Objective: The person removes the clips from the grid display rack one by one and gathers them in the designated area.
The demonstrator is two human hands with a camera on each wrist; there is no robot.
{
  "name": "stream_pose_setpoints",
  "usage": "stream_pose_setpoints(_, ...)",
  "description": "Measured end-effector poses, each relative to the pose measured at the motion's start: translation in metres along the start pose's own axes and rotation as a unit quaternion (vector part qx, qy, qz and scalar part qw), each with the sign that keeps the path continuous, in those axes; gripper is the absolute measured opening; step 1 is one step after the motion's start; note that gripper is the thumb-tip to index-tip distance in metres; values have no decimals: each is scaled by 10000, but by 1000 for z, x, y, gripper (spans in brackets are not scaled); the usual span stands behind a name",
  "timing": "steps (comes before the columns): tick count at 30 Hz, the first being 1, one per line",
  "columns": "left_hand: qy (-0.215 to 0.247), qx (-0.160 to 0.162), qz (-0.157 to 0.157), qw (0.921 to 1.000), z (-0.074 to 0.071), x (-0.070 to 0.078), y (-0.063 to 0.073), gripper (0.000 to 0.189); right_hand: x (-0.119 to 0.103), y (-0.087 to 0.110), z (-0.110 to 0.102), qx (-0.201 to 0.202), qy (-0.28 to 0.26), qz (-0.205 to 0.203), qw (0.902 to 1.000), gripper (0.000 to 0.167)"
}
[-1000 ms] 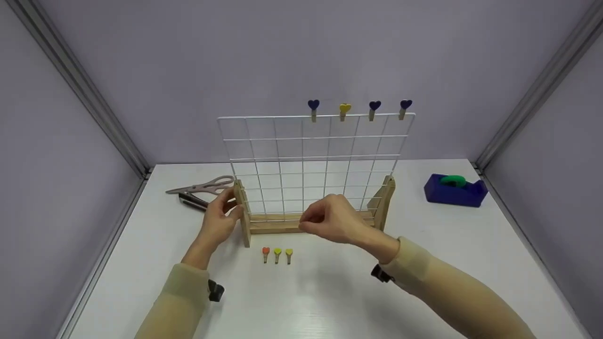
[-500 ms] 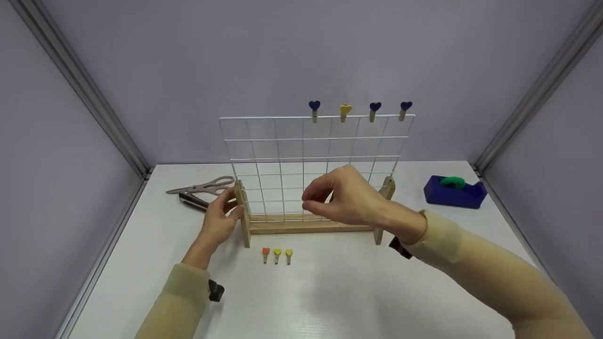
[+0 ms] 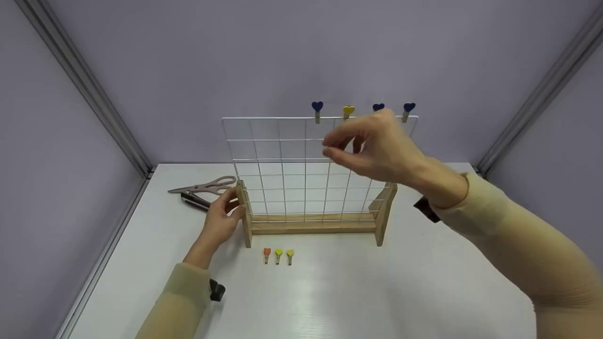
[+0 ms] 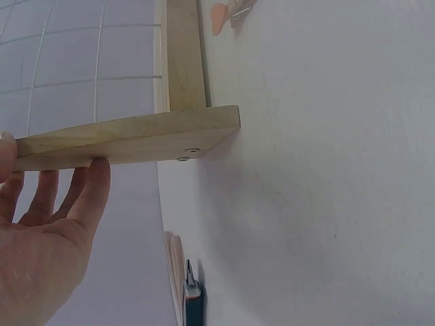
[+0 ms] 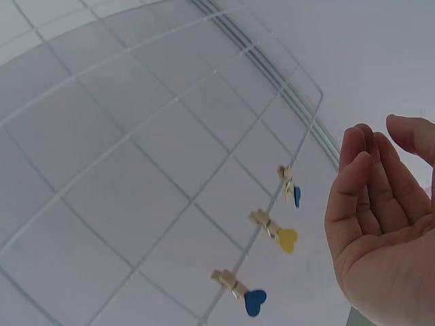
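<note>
A white wire grid (image 3: 305, 160) stands upright in a wooden stand (image 3: 313, 228). My left hand (image 3: 220, 222) grips the stand's left side panel (image 4: 129, 142), thumb on one face and fingers on the other. Raised before the upper right of the grid is my right hand (image 3: 377, 148), fingers loosely curved, thumb apart from them and nothing between. Heart clothespins sit on the top wire: a blue one (image 3: 317, 107), a yellow one (image 3: 348, 110) and two more blue, one partly behind the right hand. Orange (image 3: 267, 253), lime (image 3: 279, 253) and yellow (image 3: 290, 254) heart clothespins lie in front.
Scissors (image 3: 202, 188) and a dark box cutter (image 3: 194, 201) lie left of the stand, close to the left hand. A blue tape dispenser stood at the right in the earlier views; the right arm now covers that spot. Walls border the white table (image 3: 330, 292).
My right hand has risen from low before the stand to near the grid's top and shifted right. My left hand keeps its grip on the side panel.
</note>
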State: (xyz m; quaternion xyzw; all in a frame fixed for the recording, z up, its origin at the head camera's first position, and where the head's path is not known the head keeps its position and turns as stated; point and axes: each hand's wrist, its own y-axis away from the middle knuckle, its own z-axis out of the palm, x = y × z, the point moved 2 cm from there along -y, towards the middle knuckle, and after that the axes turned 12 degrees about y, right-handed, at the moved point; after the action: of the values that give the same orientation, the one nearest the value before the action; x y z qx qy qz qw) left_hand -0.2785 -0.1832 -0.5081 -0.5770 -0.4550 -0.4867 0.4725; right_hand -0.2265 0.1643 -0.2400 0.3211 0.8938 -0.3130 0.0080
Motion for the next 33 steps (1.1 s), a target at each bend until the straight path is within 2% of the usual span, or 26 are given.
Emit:
stream_pose_setpoints(6,26,8,44,10000,1,2,-1,57,16,-18,-28,389,338,62,9987,8)
stream_pose_setpoints(10,40,52,46,10000,2,2,-1,57,28,-31,-37,277,423,523,9973,10)
stream_pose_setpoints(15,21,97,45,9999,-1,2,0,56,37,-47,-32,-256,509,1173,9915,15)
stream_pose_setpoints(21,-13,94,35,9999,0,3,1,56,40,-63,-18,-912,701,1482,9822,20)
stream_pose_setpoints(24,6,62,73,10000,2,3,1,56,41,-66,-14,-978,681,1521,9812,21)
stream_pose_setpoints(33,154,2,90,9998,5,3,3,59,40,-66,-11,-827,505,1527,9835,17)
